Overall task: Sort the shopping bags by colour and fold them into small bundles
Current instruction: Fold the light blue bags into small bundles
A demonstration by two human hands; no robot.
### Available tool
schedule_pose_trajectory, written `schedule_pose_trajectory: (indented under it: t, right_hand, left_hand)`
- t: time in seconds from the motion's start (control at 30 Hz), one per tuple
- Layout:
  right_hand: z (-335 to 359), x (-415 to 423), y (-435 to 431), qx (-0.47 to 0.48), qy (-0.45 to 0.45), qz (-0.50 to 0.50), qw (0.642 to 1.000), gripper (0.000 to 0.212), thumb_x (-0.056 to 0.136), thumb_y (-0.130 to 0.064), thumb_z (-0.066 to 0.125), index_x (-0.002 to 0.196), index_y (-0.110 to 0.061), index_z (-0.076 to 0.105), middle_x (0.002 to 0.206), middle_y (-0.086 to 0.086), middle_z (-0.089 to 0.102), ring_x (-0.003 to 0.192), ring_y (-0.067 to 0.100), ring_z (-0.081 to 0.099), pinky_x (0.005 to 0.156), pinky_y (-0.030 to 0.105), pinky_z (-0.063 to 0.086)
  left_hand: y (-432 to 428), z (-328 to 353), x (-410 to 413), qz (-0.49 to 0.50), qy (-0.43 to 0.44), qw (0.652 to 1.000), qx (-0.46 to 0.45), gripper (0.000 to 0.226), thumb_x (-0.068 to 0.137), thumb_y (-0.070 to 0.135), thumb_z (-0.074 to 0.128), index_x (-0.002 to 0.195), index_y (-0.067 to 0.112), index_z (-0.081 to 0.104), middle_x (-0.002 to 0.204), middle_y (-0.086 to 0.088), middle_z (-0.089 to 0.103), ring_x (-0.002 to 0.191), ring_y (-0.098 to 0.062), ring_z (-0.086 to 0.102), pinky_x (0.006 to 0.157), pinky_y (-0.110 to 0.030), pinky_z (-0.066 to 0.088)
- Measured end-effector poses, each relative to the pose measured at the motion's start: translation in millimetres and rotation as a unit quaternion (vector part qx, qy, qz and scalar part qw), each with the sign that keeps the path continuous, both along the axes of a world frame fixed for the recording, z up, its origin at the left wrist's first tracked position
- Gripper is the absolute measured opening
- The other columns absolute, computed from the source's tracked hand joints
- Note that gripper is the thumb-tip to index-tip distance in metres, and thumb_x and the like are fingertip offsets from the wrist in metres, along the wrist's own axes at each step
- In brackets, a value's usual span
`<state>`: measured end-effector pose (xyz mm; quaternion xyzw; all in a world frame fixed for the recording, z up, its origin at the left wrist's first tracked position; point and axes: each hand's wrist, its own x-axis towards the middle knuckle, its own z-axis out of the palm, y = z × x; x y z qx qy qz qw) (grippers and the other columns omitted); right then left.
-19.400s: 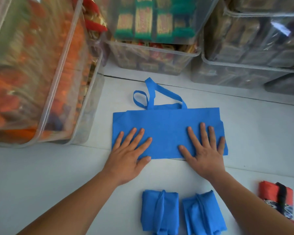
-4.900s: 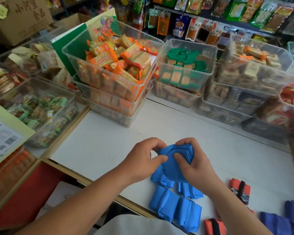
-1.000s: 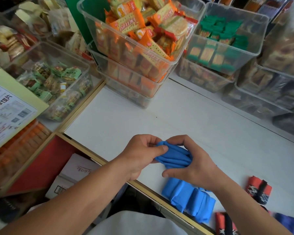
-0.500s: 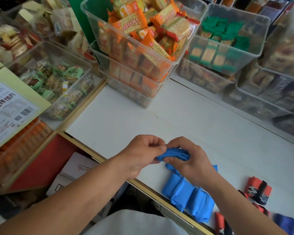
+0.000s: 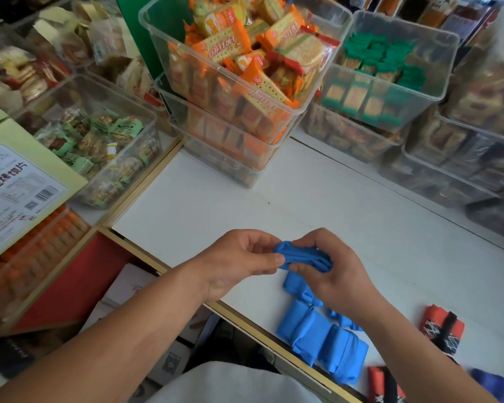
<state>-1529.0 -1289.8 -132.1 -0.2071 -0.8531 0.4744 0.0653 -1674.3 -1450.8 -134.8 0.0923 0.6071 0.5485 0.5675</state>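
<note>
You hold a blue bag (image 5: 306, 255), rolled tight, above the bench (image 5: 361, 222): your left hand (image 5: 239, 263) pinches its end, your right hand (image 5: 335, 274) curls round it. Finished blue bundles (image 5: 323, 341) lie at the near edge, red bundles (image 5: 442, 330) beside; blurred purple cloth (image 5: 495, 385) may be bags left to fold.

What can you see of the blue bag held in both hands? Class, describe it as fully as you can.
The blue bag looks like bright blue, matte, cloth-like fabric, gathered into a small, creased bundle that lies roughly sideways. It appears to be lifted just above the white table rather than resting on it. The left hand pinches its left end, and the right hand curls round its right part, hiding that end.
</note>
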Motion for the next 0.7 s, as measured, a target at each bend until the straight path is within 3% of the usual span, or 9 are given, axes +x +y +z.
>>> schedule_pose_trajectory:
  t: [0.1,0.17,0.3,0.4,0.53,0.63,0.7]
  right_hand:
    - [2.7,0.1,1.7,0.056,0.006,0.045,0.997,0.032,0.084,-0.014,0.082,0.101,-0.033,0.064,0.097,-0.015,0.06,0.085,0.013,0.062,0.066,0.019,0.048]
    - [8.5,0.2,1.3,0.017,-0.002,0.021,1.0,0.026,0.084,-0.022,0.084,0.1,-0.031,0.064,0.095,-0.016,0.063,0.086,0.012,0.064,0.067,0.017,0.048]
    - [21.2,1.5,-3.1,-0.03,-0.011,0.019,0.999,0.026,0.079,-0.042,0.08,0.099,-0.031,0.066,0.09,-0.014,0.067,0.079,0.01,0.064,0.064,0.014,0.048]
    - [22.8,6.3,-3.9,-0.042,-0.023,0.024,0.999,0.023,0.084,-0.029,0.083,0.101,-0.028,0.066,0.09,-0.014,0.068,0.076,0.01,0.065,0.062,0.014,0.048]
    - [24.3,9.4,-4.5,-0.026,-0.025,0.03,0.999,0.026,0.086,-0.016,0.081,0.105,-0.026,0.065,0.092,-0.013,0.066,0.078,0.007,0.063,0.064,0.011,0.045]
    - [22.8,14.7,-5.6,-0.032,-0.015,0.029,0.999,0.034,0.084,-0.012,0.082,0.107,-0.028,0.062,0.097,-0.009,0.065,0.077,0.007,0.063,0.063,0.012,0.046]
    - [18.5,19.3,-8.5,-0.008,0.003,0.038,0.999,0.041,0.081,-0.012,0.084,0.112,-0.028,0.061,0.105,-0.006,0.062,0.087,0.011,0.063,0.068,0.014,0.048]
  left_hand:
    - [4.8,0.3,5.8,-0.003,0.024,0.999,-0.025,0.023,0.091,0.005,0.075,0.114,0.007,0.07,0.109,-0.013,0.075,0.09,-0.012,0.07,0.081,-0.025,0.057]
    - [7.3,0.4,11.8,0.004,0.066,0.997,-0.036,0.016,0.094,0.009,0.072,0.11,0.009,0.07,0.098,-0.005,0.074,0.082,-0.009,0.065,0.074,-0.022,0.053]
    - [3.6,0.3,13.5,-0.011,0.002,1.0,-0.024,0.014,0.096,0.01,0.069,0.108,0.003,0.066,0.093,-0.007,0.067,0.085,-0.02,0.051,0.075,-0.029,0.043]
    - [5.8,3.2,18.9,-0.012,0.011,0.999,-0.045,0.007,0.096,0.009,0.068,0.101,0.005,0.066,0.087,-0.006,0.063,0.078,-0.018,0.05,0.071,-0.026,0.044]
    - [12.0,5.6,30.6,0.017,0.199,0.976,-0.081,0.006,0.093,0.012,0.071,0.092,0.012,0.065,0.077,-0.002,0.063,0.059,-0.006,0.053,0.059,-0.024,0.049]
    - [12.0,6.0,41.4,0.013,0.352,0.933,-0.073,0.012,0.092,0.015,0.07,0.09,0.021,0.06,0.08,0.006,0.064,0.065,-0.004,0.057,0.066,-0.032,0.057]
    - [11.9,7.9,49.0,-0.001,0.445,0.893,-0.07,0.012,0.093,0.017,0.065,0.092,0.024,0.055,0.086,0.01,0.061,0.074,-0.009,0.06,0.07,-0.038,0.056]
